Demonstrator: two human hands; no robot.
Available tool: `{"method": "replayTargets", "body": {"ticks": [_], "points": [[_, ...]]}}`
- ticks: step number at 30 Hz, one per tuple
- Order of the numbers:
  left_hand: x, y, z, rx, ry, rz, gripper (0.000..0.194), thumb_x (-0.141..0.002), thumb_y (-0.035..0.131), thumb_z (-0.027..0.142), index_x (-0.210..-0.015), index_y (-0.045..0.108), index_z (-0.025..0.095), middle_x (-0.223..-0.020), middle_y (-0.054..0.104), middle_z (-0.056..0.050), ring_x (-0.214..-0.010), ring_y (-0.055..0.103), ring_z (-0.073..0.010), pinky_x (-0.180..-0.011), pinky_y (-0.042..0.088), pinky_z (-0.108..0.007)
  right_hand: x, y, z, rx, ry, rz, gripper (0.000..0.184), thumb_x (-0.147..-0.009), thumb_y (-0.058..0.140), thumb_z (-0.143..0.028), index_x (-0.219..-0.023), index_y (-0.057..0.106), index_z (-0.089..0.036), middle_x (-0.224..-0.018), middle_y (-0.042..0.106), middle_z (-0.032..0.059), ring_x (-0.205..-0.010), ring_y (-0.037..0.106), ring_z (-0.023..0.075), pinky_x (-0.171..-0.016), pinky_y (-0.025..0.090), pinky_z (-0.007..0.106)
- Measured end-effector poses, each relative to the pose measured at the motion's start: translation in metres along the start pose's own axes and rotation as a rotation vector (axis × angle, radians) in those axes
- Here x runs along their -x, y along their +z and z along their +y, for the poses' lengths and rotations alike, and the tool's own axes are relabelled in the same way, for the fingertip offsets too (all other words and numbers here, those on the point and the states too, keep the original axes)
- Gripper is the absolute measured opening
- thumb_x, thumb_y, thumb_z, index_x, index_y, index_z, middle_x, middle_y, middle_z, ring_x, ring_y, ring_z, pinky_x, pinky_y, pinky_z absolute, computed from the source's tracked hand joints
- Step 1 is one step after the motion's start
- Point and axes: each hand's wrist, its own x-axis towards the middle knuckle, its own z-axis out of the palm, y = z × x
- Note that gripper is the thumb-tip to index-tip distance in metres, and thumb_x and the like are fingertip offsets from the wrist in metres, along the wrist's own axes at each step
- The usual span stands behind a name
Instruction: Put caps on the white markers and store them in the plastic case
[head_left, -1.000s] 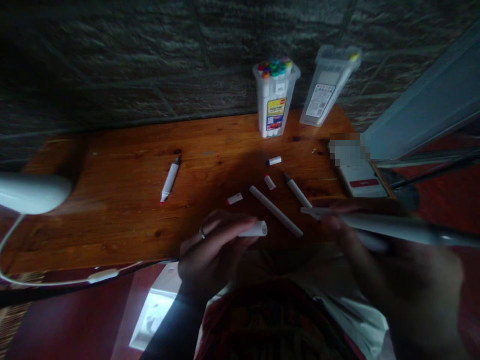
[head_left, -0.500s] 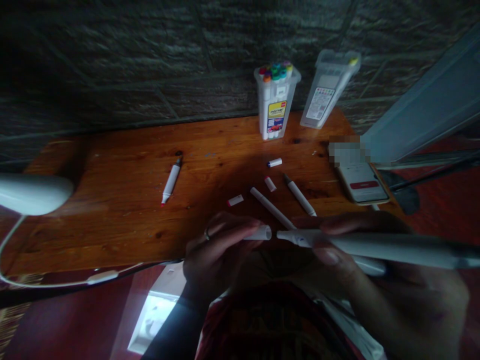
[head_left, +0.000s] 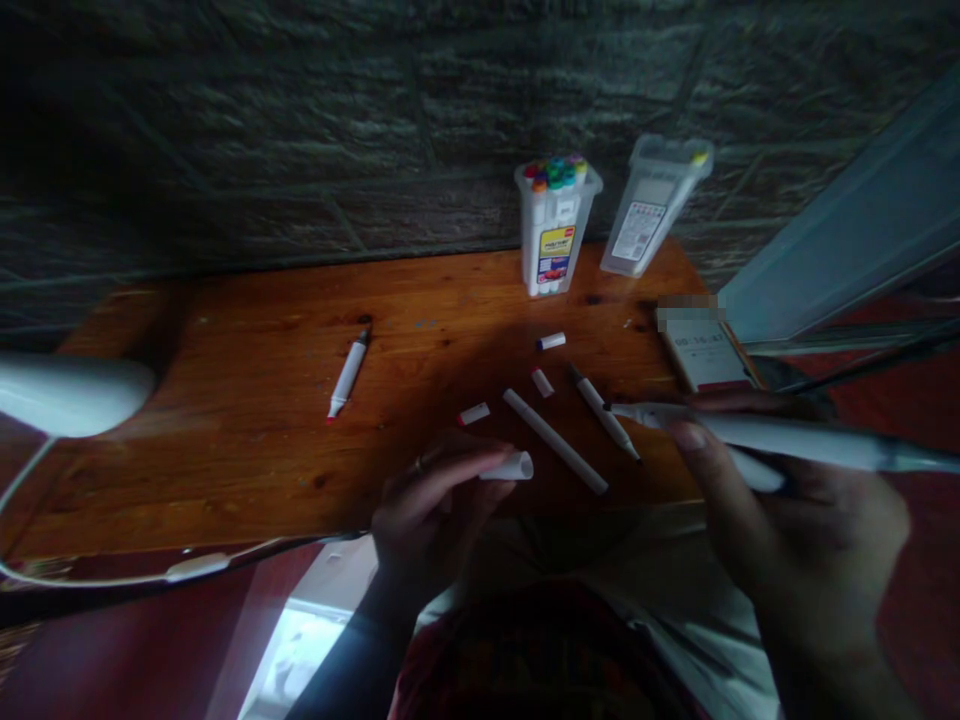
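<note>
My left hand (head_left: 431, 515) is closed on a white marker cap (head_left: 510, 467), its hollow end facing right. In my right hand (head_left: 806, 540) is a white double-ended marker (head_left: 787, 440), bare at both ends, its dark tip pointing left and apart from the cap. A second white cap (head_left: 756, 470) with a dark end is tucked under that marker in the same hand. Between the hands a plain white tube (head_left: 555, 442) lies on the desk (head_left: 247, 400), beside an uncapped marker (head_left: 609, 418). Loose nearby are a blue-ended cap (head_left: 553, 341) and two red-ended caps (head_left: 474, 413).
Another uncapped marker (head_left: 347, 377) lies further left. A clear case full of markers (head_left: 556, 240) and a nearly empty case (head_left: 637, 225) stand at the back. A phone (head_left: 709, 350) rests at the right edge, a white lamp (head_left: 75, 393) at the left.
My right hand has moved right and up with the marker, away from the cap in my left hand. A dark tip now shows on the marker's left end. The view has tilted slightly.
</note>
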Motion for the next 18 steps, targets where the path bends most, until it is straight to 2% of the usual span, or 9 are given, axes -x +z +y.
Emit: {"method": "replayTargets", "body": {"ticks": [4, 8, 11, 13, 16, 18], "points": [[-0.002, -0.001, 0.0, -0.071, -0.03, 0.021, 0.024, -0.085, 0.072, 0.014, -0.107, 0.073, 0.024, -0.099, 0.078, -0.001, -0.087, 0.074, -0.0144, -0.078, 0.06, -0.023, -0.002, 0.0, 0.004, -0.1, 0.078, -0.001, 0.008, -0.088, 0.07, -0.033, -0.094, 0.071, -0.026, -0.092, 0.076, -0.0003, -0.083, 0.072, 0.0169, -0.077, 0.058, 0.027], [-0.005, -0.01, -0.002, -0.248, -0.146, 0.106, 0.013, -0.089, 0.067, 0.027, -0.099, 0.076, 0.024, -0.094, 0.079, -0.001, -0.081, 0.075, -0.0157, -0.072, 0.06, -0.021, -0.011, 0.005, 0.012, -0.245, 0.169, -0.07, 0.015, -0.089, 0.068, -0.037, -0.086, 0.069, -0.023, -0.075, 0.073, -0.0009, -0.064, 0.067, 0.0131, -0.059, 0.054, 0.019], [-0.013, -0.021, -0.012, -0.438, -0.242, 0.109, 0.024, -0.092, 0.061, 0.041, -0.1, 0.077, 0.025, -0.093, 0.08, -0.001, -0.081, 0.077, -0.0184, -0.072, 0.062, -0.022, -0.021, 0.012, 0.025, -0.288, 0.227, -0.144, 0.029, -0.092, 0.061, -0.043, -0.076, 0.066, -0.02, -0.062, 0.066, -0.0009, -0.054, 0.062, 0.0115, -0.05, 0.05, 0.016], [-0.021, -0.028, -0.022, -0.459, -0.251, 0.106, 0.029, -0.093, 0.057, 0.047, -0.099, 0.077, 0.026, -0.092, 0.08, 0.0, -0.081, 0.077, -0.0198, -0.074, 0.063, -0.024, -0.029, 0.018, 0.037, -0.275, 0.272, -0.149, 0.035, -0.091, 0.06, -0.05, -0.077, 0.069, -0.019, -0.065, 0.069, 0.002, -0.061, 0.067, 0.0143, -0.056, 0.054, 0.017], [-0.032, -0.038, -0.039, -0.444, -0.252, 0.111, 0.03, -0.093, 0.055, 0.048, -0.1, 0.076, 0.028, -0.096, 0.08, 0.002, -0.083, 0.078, -0.0193, -0.077, 0.063, -0.024, -0.042, 0.026, 0.054, -0.25, 0.283, -0.141, 0.043, -0.081, 0.067, -0.06, -0.082, 0.074, -0.017, -0.078, 0.076, 0.0073, -0.075, 0.073, 0.0213, -0.067, 0.059, 0.023], [-0.037, -0.044, -0.051, -0.462, -0.23, 0.097, 0.027, -0.093, 0.055, 0.046, -0.101, 0.076, 0.029, -0.098, 0.08, 0.003, -0.086, 0.077, -0.0187, -0.08, 0.063, -0.023, -0.049, 0.03, 0.06, -0.236, 0.261, -0.239, 0.045, -0.08, 0.066, -0.061, -0.08, 0.074, -0.017, -0.077, 0.075, 0.0074, -0.072, 0.072, 0.0211, -0.065, 0.058, 0.023]]}}
